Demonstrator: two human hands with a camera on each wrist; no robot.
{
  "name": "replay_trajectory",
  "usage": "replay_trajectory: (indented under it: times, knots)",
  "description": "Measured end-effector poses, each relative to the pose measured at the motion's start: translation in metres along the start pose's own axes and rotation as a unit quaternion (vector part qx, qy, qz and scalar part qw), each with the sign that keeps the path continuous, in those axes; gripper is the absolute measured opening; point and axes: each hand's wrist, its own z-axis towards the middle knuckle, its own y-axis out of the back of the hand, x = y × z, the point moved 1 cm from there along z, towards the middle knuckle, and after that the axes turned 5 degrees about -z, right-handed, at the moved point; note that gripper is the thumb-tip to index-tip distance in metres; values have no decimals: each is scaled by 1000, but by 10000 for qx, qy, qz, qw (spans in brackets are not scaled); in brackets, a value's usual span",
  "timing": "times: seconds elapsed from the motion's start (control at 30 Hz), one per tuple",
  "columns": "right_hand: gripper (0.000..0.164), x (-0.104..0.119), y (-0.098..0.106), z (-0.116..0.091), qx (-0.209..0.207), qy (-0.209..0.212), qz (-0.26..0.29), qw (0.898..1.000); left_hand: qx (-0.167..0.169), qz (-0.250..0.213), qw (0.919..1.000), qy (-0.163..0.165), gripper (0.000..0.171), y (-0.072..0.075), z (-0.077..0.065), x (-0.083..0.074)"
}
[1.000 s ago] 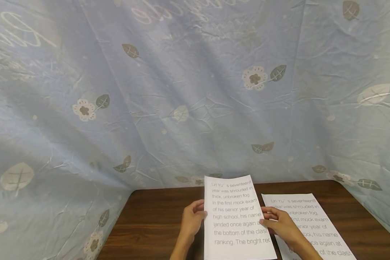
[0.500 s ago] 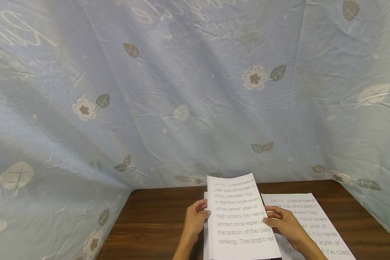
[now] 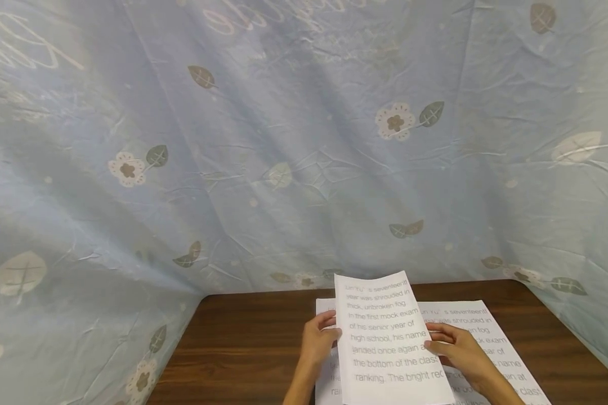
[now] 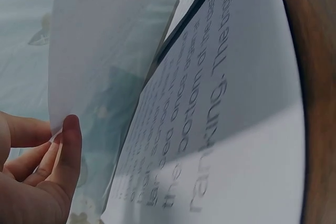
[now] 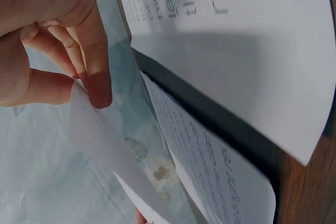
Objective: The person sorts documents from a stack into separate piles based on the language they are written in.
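Brown wooden table, creased pale-blue cloth behind, leaf prints, flower prints.

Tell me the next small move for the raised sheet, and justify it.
Probably ease the raised sheet farther right, over the right-hand sheet. The left hand and right hand pinch its opposite edges, the wrist views show it lifted, and over the last second it has shifted rightward, uncovering a strip of the left-hand sheet.

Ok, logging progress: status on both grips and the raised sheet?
Left grip, right grip pinching opposite edges of raised printed sheet. Two more printed sheets on wood-grain table. No obstruction seen.
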Motion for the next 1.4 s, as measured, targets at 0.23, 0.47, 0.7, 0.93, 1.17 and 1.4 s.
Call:
replay_trajectory:
  times: [0.23, 0.47, 0.7, 0.93, 1.17, 1.4]
  knots:
    - [70, -5, 7, -1, -197, -191, -108, 9996, -109, -58, 9999, 38, 50, -15, -2, 5]
    - [71, -10, 21, -4, -132, -263, -101, 9995, -48, -138, 9999, 78, 50, -27, -4, 9]
    - [73, -16, 36, -11, -126, -291, -122, 9994, -32, -20, 9998, 188, 49, -41, -6, 8]
    - [72, -19, 49, -15, -268, -481, -186, 9983, 11, -14, 9998, 216, 49, -56, -5, 12]
    - [74, -26, 64, -21, -317, -661, -311, 9968, 33, -21, 9995, 317, 49, -74, -8, 17]
    - [72, -33, 76, -26, -354, -696, -700, 9945, 8, 25, 9994, 341, 49, -89, -11, 19]
